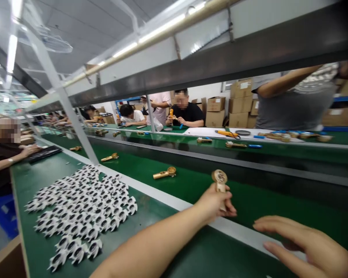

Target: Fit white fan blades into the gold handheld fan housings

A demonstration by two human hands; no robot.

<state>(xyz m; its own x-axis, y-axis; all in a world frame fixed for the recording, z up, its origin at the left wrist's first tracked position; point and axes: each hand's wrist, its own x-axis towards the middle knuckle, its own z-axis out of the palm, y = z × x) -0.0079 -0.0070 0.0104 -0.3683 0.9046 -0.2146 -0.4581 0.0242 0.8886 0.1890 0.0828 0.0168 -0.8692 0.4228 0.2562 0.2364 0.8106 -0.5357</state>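
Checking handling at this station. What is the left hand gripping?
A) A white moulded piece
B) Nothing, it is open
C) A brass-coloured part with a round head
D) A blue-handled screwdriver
C. The left hand closes around the brass-coloured part, which stands upright above the green conveyor belt, with its round head on top.

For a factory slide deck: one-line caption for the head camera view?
Left hand grips a round-headed brass-coloured metal part over a green conveyor belt; right hand hovers open.
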